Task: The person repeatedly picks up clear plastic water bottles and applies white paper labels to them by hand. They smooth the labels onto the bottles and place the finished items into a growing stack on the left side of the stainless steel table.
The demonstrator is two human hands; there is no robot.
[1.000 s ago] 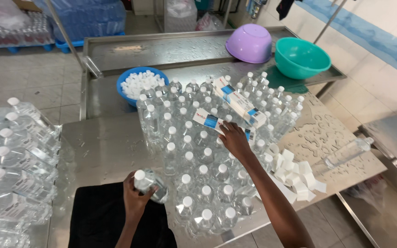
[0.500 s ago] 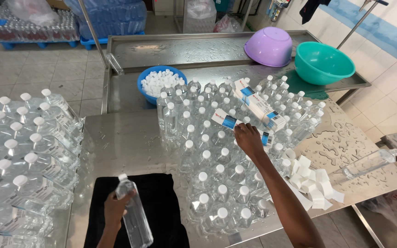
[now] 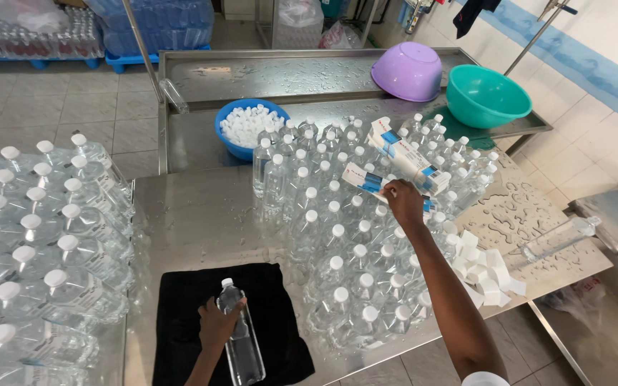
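Head view, nearest to me: my left hand (image 3: 217, 323) is curled around a clear plastic bottle (image 3: 241, 336) with a white cap, holding it at its upper body. The bottle lies on a black cloth (image 3: 180, 314) spread over the steel table (image 3: 202, 214), its long axis running from the cap at about 11 o'clock to the base at about 5 o'clock, so the cap end points away from me and slightly left. The fingers are closed on it, thumb side toward the cap.

Farther out, at roughly 1 o'clock from that bottle, my right hand (image 3: 403, 204) reaches over the crowd of standing capped bottles (image 3: 345, 271). Its fingertips are pinched on a strip of blue-and-white labels (image 3: 366, 180), which lies flat across the bottle caps with its length running 10 to 4 o'clock. I judge the right hand to be the nearer one to the labels by far; the left is well apart from them, with the standing bottles in between.

Beyond, at 12 o'clock, a blue bowl of white caps (image 3: 248, 125) sits, and at 1 to 2 o'clock a purple bowl (image 3: 408, 70) and a teal bowl (image 3: 484, 96).

At 9 o'clock, packed bottles (image 3: 30, 236) lie stacked.
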